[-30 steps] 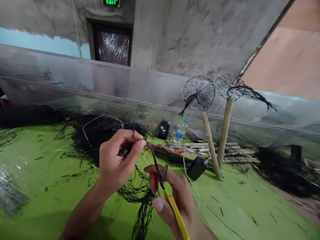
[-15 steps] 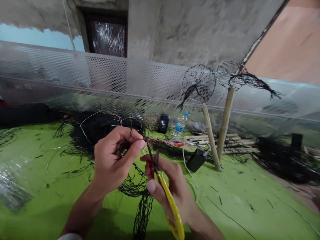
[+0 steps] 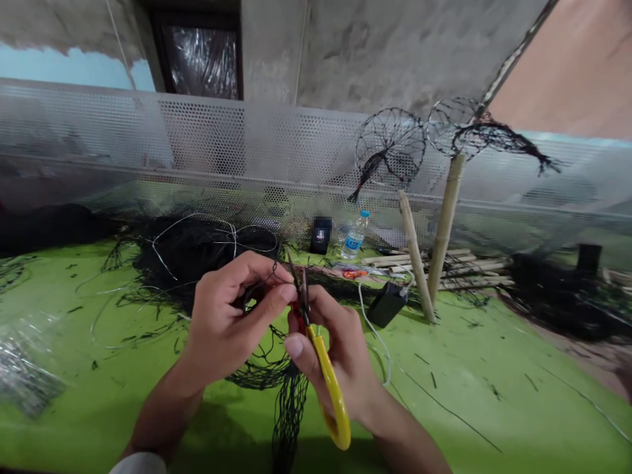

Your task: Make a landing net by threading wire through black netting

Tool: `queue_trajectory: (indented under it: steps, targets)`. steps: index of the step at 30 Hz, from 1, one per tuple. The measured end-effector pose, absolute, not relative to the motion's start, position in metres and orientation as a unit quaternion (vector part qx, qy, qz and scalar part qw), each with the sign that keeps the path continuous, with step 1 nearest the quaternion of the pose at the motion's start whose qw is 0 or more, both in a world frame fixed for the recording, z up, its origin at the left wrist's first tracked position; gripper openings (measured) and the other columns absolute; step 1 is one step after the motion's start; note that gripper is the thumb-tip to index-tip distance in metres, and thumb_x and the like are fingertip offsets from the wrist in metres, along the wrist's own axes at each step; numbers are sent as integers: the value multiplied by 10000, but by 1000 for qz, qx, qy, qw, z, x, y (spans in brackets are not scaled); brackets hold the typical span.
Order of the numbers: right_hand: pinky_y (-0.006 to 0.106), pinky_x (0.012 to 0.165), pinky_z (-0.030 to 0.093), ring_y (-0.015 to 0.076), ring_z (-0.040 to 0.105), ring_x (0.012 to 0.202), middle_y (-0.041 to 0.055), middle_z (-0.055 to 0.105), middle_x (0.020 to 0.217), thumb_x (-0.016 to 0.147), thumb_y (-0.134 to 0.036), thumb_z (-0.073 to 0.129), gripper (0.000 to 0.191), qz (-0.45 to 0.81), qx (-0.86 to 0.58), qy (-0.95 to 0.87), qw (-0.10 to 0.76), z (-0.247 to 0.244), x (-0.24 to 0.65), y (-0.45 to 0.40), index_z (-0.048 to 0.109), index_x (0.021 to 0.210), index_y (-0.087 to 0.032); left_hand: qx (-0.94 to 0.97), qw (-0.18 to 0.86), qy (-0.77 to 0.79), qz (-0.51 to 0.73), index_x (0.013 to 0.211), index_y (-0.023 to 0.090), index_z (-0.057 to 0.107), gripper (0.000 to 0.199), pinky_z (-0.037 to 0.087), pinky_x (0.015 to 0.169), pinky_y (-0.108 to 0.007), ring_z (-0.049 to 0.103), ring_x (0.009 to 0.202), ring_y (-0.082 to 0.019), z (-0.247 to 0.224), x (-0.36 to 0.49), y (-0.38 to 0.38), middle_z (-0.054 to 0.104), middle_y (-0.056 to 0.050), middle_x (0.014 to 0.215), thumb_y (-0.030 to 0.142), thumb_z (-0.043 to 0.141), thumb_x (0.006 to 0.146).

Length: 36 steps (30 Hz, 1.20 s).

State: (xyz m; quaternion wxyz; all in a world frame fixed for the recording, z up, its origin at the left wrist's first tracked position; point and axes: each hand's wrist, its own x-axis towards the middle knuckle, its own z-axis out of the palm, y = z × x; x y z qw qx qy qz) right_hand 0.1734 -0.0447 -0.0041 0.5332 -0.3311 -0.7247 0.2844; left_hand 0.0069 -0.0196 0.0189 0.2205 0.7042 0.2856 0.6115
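Observation:
Thumb and forefinger of my left hand pinch a strand of black netting, which hangs down below both hands in a loose bunch. My right hand holds a pair of yellow-handled scissors, blades pointing up and standing partly apart. The blades are right at my left fingertips, beside the pinched strand. Something small and red shows between the scissors and my right fingers; its kind is hidden. Part of the netting's upper loop is behind my left hand.
A heap of black netting with loose wire lies behind my left hand. Beyond are a water bottle, a black box with a cable, upright bamboo sticks and wire hoops with netting. Clippings dot the green tabletop.
The scissors have moved up and left to my left fingertips, turning more upright. My right hand has come closer to the left. The view has tilted slightly.

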Motion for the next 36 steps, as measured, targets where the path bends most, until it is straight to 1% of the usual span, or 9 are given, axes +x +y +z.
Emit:
queue_trajectory:
  steps: [5,10,13,18,24,29,32,34,36]
  targets:
    - [248,533,316,87,378,592,-64,497,673,902,-449,765,302,283,-336,-721,536,-8,173,-43,603,946,-198,700,238,285,610,965,251,694,100,536,631,-91,647,669,-34,20,8,-18,709,68,818,155,720,949]
    - [244,517,295,83,388,577,-64,512,660,911,-448,755,298,264,-349,-724,533,-12,172,-43,611,950,-190,696,243,290,610,961,244,695,90,541,632,-107,657,674,-46,20,6,-18,709,60,803,164,732,942]
    - [230,510,307,75,390,566,-65,514,659,921,-414,736,259,248,-346,-727,539,-14,171,-42,620,949,-184,697,248,288,608,967,237,694,86,537,627,-109,655,672,-48,20,5,-16,704,55,795,160,726,945]
    - [204,471,264,53,324,523,-88,453,610,921,-326,718,178,240,-355,-722,543,-17,170,-42,609,898,-187,697,251,287,607,965,230,697,81,533,653,-108,655,693,-46,20,4,-13,700,52,806,154,718,952]
    - [197,469,254,47,306,514,-97,437,580,898,-321,773,207,227,-380,-710,548,-21,168,-41,617,867,-188,699,260,280,605,961,232,694,59,540,667,-126,670,717,-59,21,3,-9,704,46,824,183,725,954]
    - [203,489,276,59,345,554,-83,446,642,887,-351,796,240,246,-364,-696,569,-13,175,-35,616,953,-206,715,257,280,587,961,229,710,35,490,596,-158,609,665,-67,21,2,-5,678,35,788,204,691,977]
    - [229,508,316,83,394,587,-54,482,705,916,-450,753,292,301,-334,-691,565,-6,188,-34,621,1029,-215,720,256,274,584,950,228,711,66,430,545,-182,543,630,-71,21,2,-2,637,32,751,229,665,998]
    - [245,519,351,98,424,594,-41,494,724,936,-502,719,327,343,-313,-687,559,-3,198,-34,622,1080,-226,721,252,271,586,942,227,708,84,385,516,-197,484,604,-71,20,2,-1,600,33,732,247,656,1006]
    - [260,569,430,119,515,655,-12,555,813,932,-520,724,379,380,-300,-680,551,-2,207,-35,618,1168,-243,724,250,272,582,949,226,704,90,349,499,-211,438,591,-72,20,3,-1,579,30,739,263,652,1011]
